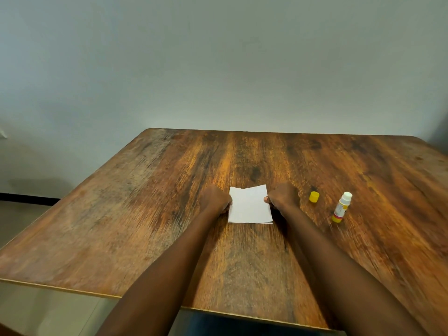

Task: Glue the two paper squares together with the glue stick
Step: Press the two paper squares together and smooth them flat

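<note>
The glue stick (341, 207) lay uncapped while the left hand (217, 200) and right hand (283, 196) pinched the stacked paper squares (249, 204) by their edges, seemingly aligning them; firm pressing looked next.

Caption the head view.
Left hand and right hand hold the paper squares on a table, uncapped glue stick and cap beside them.

Two hands, the left (215, 198) and the right (283, 196), meet at the centre of the frame on one wooden tabletop (169, 190). Between them lie two white paper squares (249, 204), one stacked on the other and told apart only by their offset edges. To the right of centre stand one yellow cap (314, 196) and, further right, one uncapped glue stick (341, 207). Two bare forearms enter from the lower edge.
</note>
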{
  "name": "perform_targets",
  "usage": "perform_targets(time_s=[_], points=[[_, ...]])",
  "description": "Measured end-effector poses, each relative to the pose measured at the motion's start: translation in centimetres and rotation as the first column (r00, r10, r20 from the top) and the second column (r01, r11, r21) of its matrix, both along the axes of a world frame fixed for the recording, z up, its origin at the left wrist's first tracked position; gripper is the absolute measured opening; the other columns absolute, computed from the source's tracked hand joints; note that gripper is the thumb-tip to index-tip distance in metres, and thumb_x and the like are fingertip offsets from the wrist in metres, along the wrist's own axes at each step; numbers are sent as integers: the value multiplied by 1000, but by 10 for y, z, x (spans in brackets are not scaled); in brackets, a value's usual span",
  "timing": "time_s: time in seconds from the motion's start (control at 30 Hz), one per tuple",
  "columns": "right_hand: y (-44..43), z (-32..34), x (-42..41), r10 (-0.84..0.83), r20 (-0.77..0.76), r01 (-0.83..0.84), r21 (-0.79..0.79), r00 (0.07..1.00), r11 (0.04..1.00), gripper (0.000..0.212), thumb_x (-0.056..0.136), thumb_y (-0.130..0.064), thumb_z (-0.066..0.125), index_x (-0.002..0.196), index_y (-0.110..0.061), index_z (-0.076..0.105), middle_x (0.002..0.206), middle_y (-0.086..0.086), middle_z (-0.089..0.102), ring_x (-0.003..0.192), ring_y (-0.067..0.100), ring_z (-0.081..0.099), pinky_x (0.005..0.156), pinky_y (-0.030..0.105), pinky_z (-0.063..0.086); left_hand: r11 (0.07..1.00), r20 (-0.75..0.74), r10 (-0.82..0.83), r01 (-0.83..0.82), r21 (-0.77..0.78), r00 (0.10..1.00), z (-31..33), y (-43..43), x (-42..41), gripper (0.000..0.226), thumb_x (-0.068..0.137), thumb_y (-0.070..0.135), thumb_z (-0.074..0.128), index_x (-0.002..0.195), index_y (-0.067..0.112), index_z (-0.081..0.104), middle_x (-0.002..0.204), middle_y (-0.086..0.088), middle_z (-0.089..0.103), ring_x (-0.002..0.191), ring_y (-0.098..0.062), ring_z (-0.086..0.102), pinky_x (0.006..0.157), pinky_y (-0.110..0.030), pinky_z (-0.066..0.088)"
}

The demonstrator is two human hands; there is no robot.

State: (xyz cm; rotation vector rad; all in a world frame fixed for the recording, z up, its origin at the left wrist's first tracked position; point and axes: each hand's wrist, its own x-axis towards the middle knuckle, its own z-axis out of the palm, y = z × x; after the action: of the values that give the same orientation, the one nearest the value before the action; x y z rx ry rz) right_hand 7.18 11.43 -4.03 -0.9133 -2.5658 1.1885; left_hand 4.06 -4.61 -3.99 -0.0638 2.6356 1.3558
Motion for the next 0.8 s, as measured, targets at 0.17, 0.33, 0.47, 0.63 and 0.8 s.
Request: perform_targets(time_s=[0.17, 0.33, 0.47, 0.63, 0.8], points=[[-1, 0, 0, -4, 9, 4, 14, 1000, 1000, 29, 76, -11, 75, 99, 4, 67, 109, 19, 68, 95, 35, 66, 64, 31, 44, 999, -25, -15, 14, -32, 1000, 1, 2, 1, 17, 81, 5, 65, 90, -9, 67, 92, -23, 70, 85, -33, 69, 79, -41, 56], [-2, 0, 1, 4, 4, -5, 28, 1000, 1000, 31, 76, -11, 76, 101, 4, 67, 110, 19, 68, 96, 34, 65, 62, 30, 42, 997, -20, -26, 24, -71, 999, 0, 3, 1, 19, 82, 8, 66, 94, -6, 66, 95, -20, 69, 87, -29, 68, 77, -36, 56], [-2, 2, 2, 15, 21, -16, 31, 1000, 999, 33, 74, -11, 78, 101, 4, 67, 110, 19, 68, 98, 35, 64, 65, 31, 42, 993, -23, -26, 23, -114, 999, -1, 5, -1, 15, 83, 9, 65, 90, -4, 67, 92, -17, 69, 85, -28, 68, 77, -35, 56], [-2, 2, 5, 20, 20, -21, 47, 1000, 999, 31, 74, -9, 78, 100, 6, 68, 106, 19, 69, 95, 34, 65, 63, 29, 40, 985, -30, -43, 38, -169, 999, 0, 6, -2, 13, 83, 9, 65, 89, -3, 66, 93, -16, 68, 84, -26, 66, 69, -31, 51], [-3, 2, 6, 41, 10, -42, 41, 999, 998, 23, 76, -7, 75, 94, 7, 69, 99, 20, 70, 80, 27, 62, 54, 27, 38, 977, -42, -74, 64, -203, 996, -1, 7, -4, 11, 85, 6, 62, 88, -3, 65, 94, -18, 68, 87, -29, 68, 73, -34, 54]])
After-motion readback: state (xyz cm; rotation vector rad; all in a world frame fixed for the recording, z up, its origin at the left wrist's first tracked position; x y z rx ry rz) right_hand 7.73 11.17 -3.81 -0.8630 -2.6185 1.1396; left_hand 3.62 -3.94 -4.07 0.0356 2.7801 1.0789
